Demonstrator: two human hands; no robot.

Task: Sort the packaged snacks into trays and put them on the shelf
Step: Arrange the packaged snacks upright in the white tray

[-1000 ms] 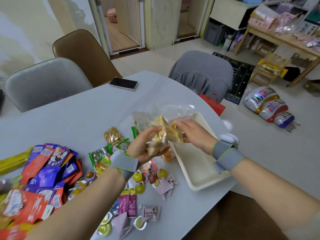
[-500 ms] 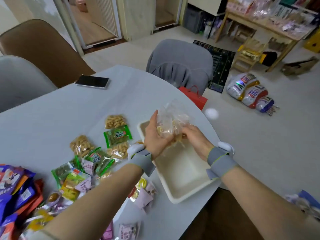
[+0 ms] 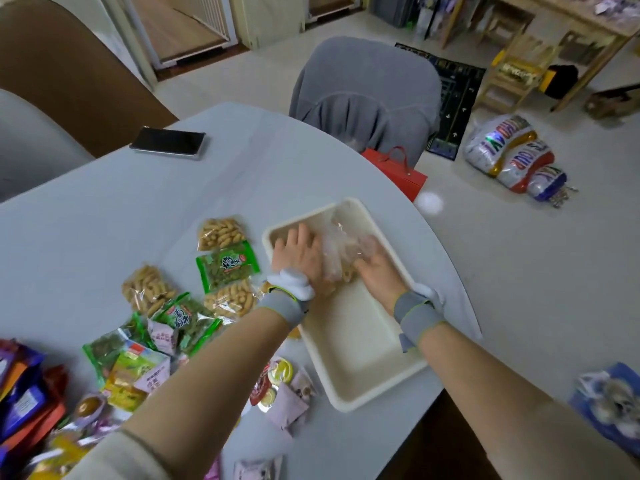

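A cream tray (image 3: pixel 360 382) lies on the grey table near its right edge. Both hands are down inside its far end, pressed against a bundle of clear snack packets (image 3: pixel 341 252) between them. My left hand (image 3: pixel 299 256) holds the bundle from the left, my right hand (image 3: pixel 375 268) from the right. The packets are blurred. Left of the tray lie clear bags of puffed sticks (image 3: pixel 221 233) and green packets (image 3: pixel 227 266). Purple and red packets (image 3: pixel 24 393) are heaped at the far left.
A black phone (image 3: pixel 168 142) lies at the back of the table (image 3: pixel 104 209). A grey chair (image 3: pixel 363 95) stands behind it, with a red bag (image 3: pixel 398 168) on the seat. Small jelly cups and pink sachets (image 3: pixel 280 386) lie by the tray's near left corner. Foil bags (image 3: pixel 512 154) lie on the floor.
Both hands have gone down with the clear packets from above the tray into its far end. The view has tilted further down.
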